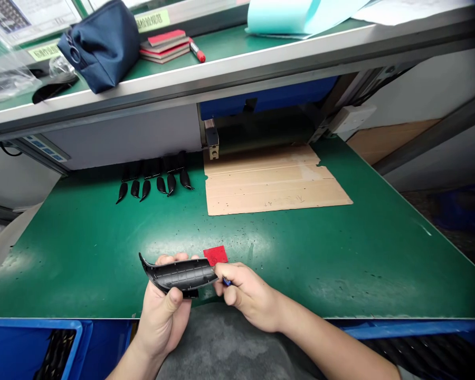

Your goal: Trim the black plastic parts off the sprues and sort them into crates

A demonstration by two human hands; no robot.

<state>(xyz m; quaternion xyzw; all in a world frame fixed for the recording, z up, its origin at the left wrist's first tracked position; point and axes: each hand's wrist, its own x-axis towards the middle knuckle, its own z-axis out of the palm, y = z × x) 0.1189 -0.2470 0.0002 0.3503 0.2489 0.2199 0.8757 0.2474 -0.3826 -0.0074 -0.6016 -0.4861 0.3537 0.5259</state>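
My left hand (160, 316) is closed around a curved black plastic part (186, 274), thumb on the near edge and fingers behind it. The part's hollow, ribbed inner face is turned up, and its pointed tip is at the left. My right hand (253, 298) is closed at the part's right end, with its fingertips touching or very near the edge. A small blue object (227, 282) shows between its thumb and fingers; most of it is hidden, so I cannot make out its kind. Just beyond the part, a red square piece (216, 255) lies on the green table (285, 264).
Several black curved parts (171, 184) are lined up at the back left. Flat cardboard (269, 190) covers the back middle. Overhead, a shelf (221, 74) holds a navy pouch (106, 45), red pads (166, 45) and a red marker (198, 51). Blue bins (79, 338) stand below the front edge.
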